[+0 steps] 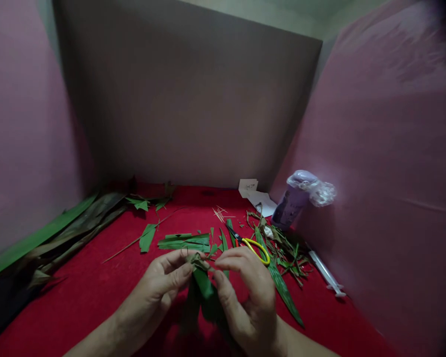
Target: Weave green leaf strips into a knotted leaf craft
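Observation:
Low in the middle of the head view, a folded green leaf (204, 290) hangs between my two hands, its upper end bunched and tied or wrapped with a brownish dry strip (196, 260). My left hand (163, 280) pinches that bunched end between thumb and fingers. From the other side, my right hand (247, 287) curls in, with thumb and forefinger closed at the tip of the brownish strip. The leaf's lower part is dark and blurred, partly behind my right hand. Just beyond my right hand lie scissors with yellow handles (258, 249).
Cut leaf pieces (184, 242) and toothpicks (220, 214) lie on the red cloth (107, 292). Dry stems (290, 253), a syringe (325, 271), white paper (262, 202) and a purple plastic-wrapped cup (292, 203) are at right. Long leaves (70, 228) lie left. Walls enclose three sides.

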A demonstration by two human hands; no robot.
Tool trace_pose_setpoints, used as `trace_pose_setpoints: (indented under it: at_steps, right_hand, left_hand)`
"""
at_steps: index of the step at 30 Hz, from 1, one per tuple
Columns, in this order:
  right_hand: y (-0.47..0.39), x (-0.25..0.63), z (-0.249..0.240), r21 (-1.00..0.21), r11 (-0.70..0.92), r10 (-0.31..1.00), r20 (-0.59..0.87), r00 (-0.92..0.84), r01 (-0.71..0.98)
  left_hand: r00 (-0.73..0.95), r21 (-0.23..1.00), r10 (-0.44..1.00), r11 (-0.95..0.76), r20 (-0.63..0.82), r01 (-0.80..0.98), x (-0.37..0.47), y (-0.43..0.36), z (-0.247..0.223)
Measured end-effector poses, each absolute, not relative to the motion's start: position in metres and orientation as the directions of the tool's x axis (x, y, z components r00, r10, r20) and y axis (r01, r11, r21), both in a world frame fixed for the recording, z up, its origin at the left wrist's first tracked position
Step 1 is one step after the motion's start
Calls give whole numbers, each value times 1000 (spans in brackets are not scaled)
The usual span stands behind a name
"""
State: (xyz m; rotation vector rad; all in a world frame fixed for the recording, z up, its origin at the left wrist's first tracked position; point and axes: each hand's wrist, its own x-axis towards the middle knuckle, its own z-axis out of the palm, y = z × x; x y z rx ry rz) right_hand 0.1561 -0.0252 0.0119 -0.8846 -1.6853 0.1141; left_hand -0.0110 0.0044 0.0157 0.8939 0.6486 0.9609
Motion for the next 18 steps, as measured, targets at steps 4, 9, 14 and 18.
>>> trace_pose_setpoints:
  at_steps: [4,9,14,18]
  right_hand:
    - [-25,160,17,-576,699,634,774,6,424]
    - [-24,160,16,-580,690,669,739,-77,433]
    - [-19,158,6,-567,669,698,701,-145,480]
    - [-17,158,7,-656,619,760,639,-119,432]
  left_hand:
    - [540,828,831,392,-131,-402,-11,5,14]
    - [585,797,795,453,-160,-399,-8,4,13]
    - [569,803,802,455,-183,-384,-8,6,15]
    - [549,804,810,461,-208,-375,-8,7,15]
